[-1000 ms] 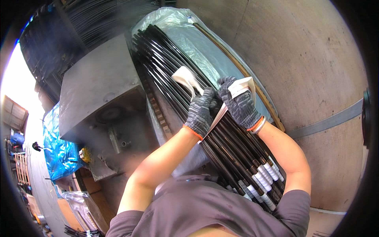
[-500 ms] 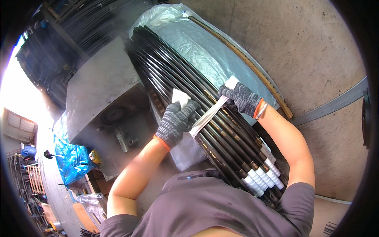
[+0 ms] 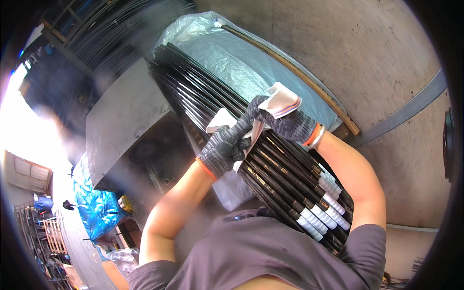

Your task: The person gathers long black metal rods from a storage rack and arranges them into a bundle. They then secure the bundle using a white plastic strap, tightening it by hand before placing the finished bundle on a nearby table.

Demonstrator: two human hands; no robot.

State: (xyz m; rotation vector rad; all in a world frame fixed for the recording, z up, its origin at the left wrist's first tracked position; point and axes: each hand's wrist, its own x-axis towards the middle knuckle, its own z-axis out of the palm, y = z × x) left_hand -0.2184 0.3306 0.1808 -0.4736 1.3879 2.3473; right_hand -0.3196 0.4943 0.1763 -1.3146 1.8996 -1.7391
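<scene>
A bundle of long black glossy rods [image 3: 203, 92] slants across the view, with gold markings and white-wrapped ends [image 3: 319, 216] near my body. Over the bundle, both gloved hands have come close together on a white cloth strip [image 3: 282, 100] with coloured edge stripes. My left hand [image 3: 223, 149], in a dark grey knitted glove with an orange cuff, is closed on the strip, and a white end pokes out above it. My right hand [image 3: 285, 123], gloved alike, grips the strip's other end. Between the hands the strip runs twisted; the part under the rods is hidden.
Clear plastic sheeting [image 3: 232, 58] covers a long surface beyond the rods, edged by a wooden strip [image 3: 309, 87]. A grey metal box [image 3: 125, 106] with an open front stands to the left. Further left hangs a blue plastic sheet [image 3: 94, 203]. Concrete floor [image 3: 367, 53] lies at right.
My hands have moved toward each other, and the strip that was stretched across the rods is now gathered between them. More of the striped end shows over my right hand.
</scene>
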